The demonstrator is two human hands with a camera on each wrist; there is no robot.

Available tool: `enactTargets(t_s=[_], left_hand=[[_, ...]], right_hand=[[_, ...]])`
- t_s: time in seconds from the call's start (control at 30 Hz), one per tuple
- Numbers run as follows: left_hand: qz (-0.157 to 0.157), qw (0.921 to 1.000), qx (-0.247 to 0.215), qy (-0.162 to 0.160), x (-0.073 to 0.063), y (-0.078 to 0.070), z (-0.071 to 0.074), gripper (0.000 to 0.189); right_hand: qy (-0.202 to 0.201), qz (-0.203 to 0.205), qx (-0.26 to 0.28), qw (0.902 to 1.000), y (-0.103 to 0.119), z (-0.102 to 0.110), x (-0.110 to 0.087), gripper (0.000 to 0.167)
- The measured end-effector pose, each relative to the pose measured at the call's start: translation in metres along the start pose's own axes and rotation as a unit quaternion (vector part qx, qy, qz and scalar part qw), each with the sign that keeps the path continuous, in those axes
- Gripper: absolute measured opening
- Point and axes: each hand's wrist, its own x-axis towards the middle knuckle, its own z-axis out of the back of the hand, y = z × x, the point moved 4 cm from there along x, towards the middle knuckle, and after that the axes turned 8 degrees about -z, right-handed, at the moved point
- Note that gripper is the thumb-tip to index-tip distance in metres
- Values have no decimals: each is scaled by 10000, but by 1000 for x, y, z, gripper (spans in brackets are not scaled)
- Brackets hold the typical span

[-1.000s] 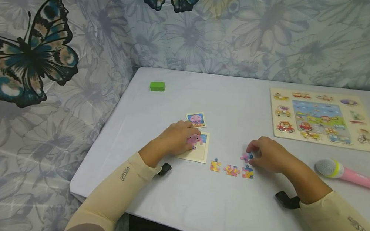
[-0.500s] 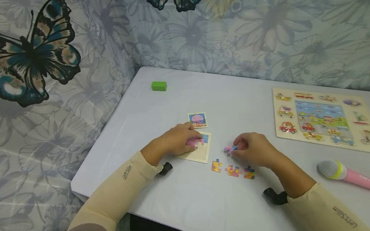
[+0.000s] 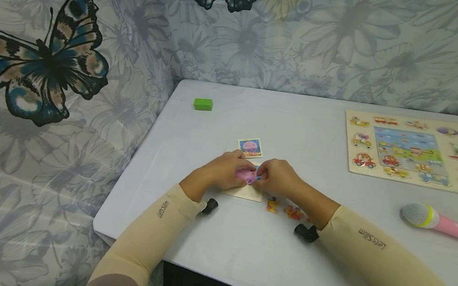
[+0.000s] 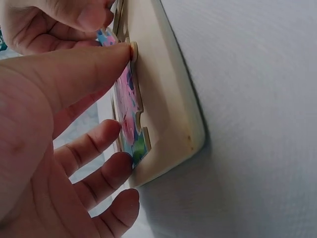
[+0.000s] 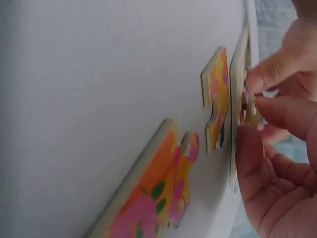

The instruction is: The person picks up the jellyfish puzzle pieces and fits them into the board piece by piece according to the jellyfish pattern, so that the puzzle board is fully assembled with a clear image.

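- Over counter (image 3: 219, 243), pinching puzzle piece (image 4: 106, 37) in right hand (image 3: 283, 179), hiding long axis.
- Touching joined pieces (image 4: 125, 99), running left-right, with loosely spread left hand (image 3: 224, 169).
- Showing "LetsSlim" on sleeves (image 3: 154, 228).

Two hands show, one left hand (image 3: 226, 169) and one right hand (image 3: 281, 178), with two beige sleeves (image 3: 150, 227) and two black wrist devices (image 3: 306, 233). There is one table (image 3: 243, 250). Three loose puzzle pieces (image 3: 272, 206) lie on it, the third mostly hidden, and one held piece (image 4: 105, 37) makes four; fingers cover those in the one small tray (image 3: 244, 192), so their number cannot be told. Also one picture card (image 3: 250, 148), one green block (image 3: 203, 104), one large puzzle board (image 3: 375, 172), one microphone (image 3: 445, 222) and two recognisable butterflies (image 3: 48, 59).
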Motion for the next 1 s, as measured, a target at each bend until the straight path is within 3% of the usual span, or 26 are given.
enactTargets(t_s=[0.3, 0.5, 0.67, 1.0], left_hand=[[403, 9992, 66, -49, 9, 1, -1, 32], [551, 9985, -56, 11, 11, -1, 0, 31], [586, 9981, -201, 38, 12, -1, 2, 30], [594, 9969, -490, 173, 17, 2, 6, 26]], right_hand=[[-91, 105, -576, 9982, 7, 1, 1, 24], [22, -261, -599, 9979, 4, 10, 4, 13], [75, -508, -618, 9968, -2, 10, 9, 15], [430, -1074, 141, 9932, -15, 14, 17, 26]])
